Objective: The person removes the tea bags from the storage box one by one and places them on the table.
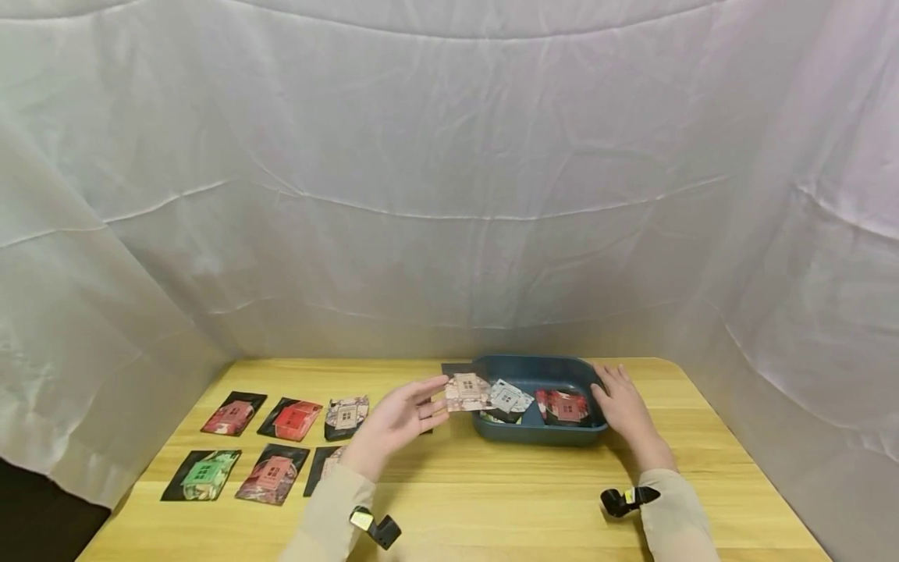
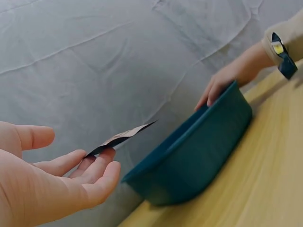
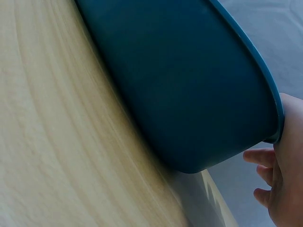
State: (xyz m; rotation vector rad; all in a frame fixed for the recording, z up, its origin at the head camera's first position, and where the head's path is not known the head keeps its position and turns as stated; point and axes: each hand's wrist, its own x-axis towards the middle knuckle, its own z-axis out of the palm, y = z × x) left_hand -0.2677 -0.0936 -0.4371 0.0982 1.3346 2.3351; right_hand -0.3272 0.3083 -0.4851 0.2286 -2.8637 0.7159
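My left hand [image 1: 395, 421] is palm up with fingers extended, just left of a blue plastic bin [image 1: 541, 434]. A flat black-and-pink packet [image 1: 467, 390] rests on its fingertips, near the bin's left rim. In the left wrist view the thumb stands apart from that packet [image 2: 120, 138]. My right hand [image 1: 627, 410] grips the bin's right rim, its thumb over the edge; in the right wrist view some fingers show outside the wall. Inside the bin lie a white printed packet [image 1: 513, 396] and a red one [image 1: 565, 407], with another partly covered underneath.
Several similar packets lie in two rows on the left of the wooden table [image 1: 492, 499], among them a green one [image 1: 209, 472] and a red one [image 1: 289, 420]. The left arm partly covers one front packet [image 1: 319, 470]. A pale cloth [image 1: 449, 195] hangs behind.
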